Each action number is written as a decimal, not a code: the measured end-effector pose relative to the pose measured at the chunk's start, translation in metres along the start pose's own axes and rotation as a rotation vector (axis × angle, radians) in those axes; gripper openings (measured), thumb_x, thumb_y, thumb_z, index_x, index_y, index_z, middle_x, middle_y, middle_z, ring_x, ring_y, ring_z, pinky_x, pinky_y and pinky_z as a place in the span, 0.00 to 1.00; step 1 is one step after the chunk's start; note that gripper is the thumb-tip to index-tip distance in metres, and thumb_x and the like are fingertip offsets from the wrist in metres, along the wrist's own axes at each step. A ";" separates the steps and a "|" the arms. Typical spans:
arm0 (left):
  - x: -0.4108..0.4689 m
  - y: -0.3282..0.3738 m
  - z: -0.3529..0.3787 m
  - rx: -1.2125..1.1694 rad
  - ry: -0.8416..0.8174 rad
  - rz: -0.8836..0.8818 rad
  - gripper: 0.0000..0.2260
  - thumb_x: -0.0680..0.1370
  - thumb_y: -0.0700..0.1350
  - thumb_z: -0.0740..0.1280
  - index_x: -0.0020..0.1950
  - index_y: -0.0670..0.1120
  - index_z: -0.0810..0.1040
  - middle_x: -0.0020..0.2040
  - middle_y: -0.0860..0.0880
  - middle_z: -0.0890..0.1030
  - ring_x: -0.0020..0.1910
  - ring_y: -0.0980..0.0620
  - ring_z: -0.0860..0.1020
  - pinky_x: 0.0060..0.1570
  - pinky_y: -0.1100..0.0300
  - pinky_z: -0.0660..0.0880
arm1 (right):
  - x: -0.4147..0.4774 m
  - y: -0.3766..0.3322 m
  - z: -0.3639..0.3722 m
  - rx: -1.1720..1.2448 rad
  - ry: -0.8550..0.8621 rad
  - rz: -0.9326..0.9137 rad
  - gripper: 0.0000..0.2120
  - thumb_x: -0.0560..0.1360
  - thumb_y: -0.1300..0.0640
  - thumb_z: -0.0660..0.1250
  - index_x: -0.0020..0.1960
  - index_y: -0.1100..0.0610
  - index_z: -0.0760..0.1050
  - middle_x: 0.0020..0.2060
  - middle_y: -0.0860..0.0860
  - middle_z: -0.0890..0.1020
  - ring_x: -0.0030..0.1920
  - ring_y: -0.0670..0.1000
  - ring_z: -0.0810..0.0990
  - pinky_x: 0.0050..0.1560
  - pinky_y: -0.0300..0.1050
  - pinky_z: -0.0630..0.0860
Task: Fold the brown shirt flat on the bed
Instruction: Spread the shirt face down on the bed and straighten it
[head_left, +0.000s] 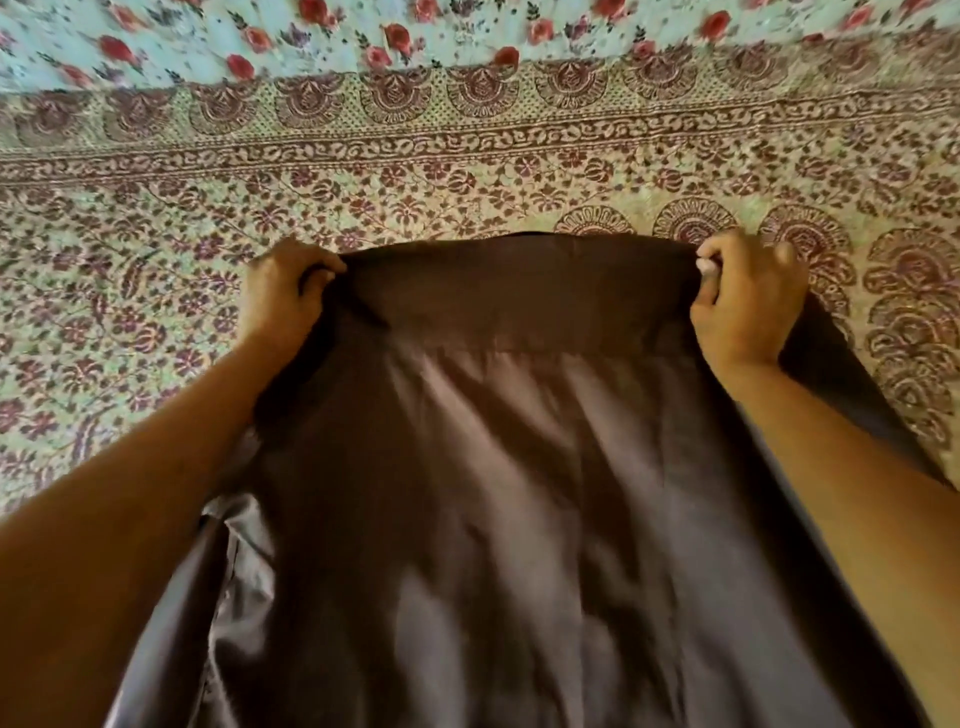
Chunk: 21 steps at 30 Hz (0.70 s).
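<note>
The brown shirt hangs stretched between my two hands above the bed, its back facing me and its lower part running out of the bottom of the view. My left hand grips the shirt's upper left shoulder edge with curled fingers. At the upper right shoulder edge, my right hand pinches the cloth between thumb and fingers. A sleeve drapes down behind each forearm. The collar and front of the shirt are hidden.
A floral printed bedsheet with a dark red border pattern covers the bed. Beyond it lies a light blue cloth with red roses along the far edge.
</note>
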<state>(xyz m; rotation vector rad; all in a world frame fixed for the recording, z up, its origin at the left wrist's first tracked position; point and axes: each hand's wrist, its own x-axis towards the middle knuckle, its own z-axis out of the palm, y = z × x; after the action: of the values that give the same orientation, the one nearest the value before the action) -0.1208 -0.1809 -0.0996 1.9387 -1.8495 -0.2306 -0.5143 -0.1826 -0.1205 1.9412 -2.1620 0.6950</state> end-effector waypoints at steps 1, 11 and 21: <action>0.001 0.002 0.004 0.036 0.012 -0.034 0.09 0.76 0.36 0.63 0.53 0.43 0.81 0.55 0.41 0.79 0.55 0.42 0.76 0.56 0.53 0.70 | 0.003 0.000 0.001 -0.007 0.007 -0.012 0.05 0.76 0.62 0.58 0.50 0.59 0.72 0.45 0.58 0.79 0.50 0.61 0.71 0.49 0.53 0.62; -0.134 0.069 0.018 0.135 -0.195 -0.032 0.20 0.79 0.55 0.55 0.70 0.53 0.68 0.75 0.47 0.61 0.74 0.47 0.56 0.70 0.46 0.51 | -0.118 -0.035 -0.053 0.038 -0.271 -0.108 0.23 0.79 0.48 0.53 0.71 0.55 0.64 0.72 0.58 0.63 0.71 0.60 0.61 0.69 0.59 0.55; -0.304 0.007 -0.034 0.358 -0.487 -0.263 0.32 0.73 0.68 0.43 0.75 0.57 0.52 0.78 0.49 0.51 0.76 0.48 0.50 0.71 0.43 0.41 | -0.245 0.025 -0.108 -0.105 -0.642 -0.044 0.34 0.77 0.36 0.39 0.74 0.57 0.57 0.73 0.58 0.59 0.72 0.58 0.60 0.71 0.56 0.52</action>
<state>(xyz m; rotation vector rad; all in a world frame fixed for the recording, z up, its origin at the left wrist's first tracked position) -0.1396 0.1235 -0.1227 2.5571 -2.0303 -0.5251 -0.5225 0.0859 -0.1321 2.3734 -2.3972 -0.0802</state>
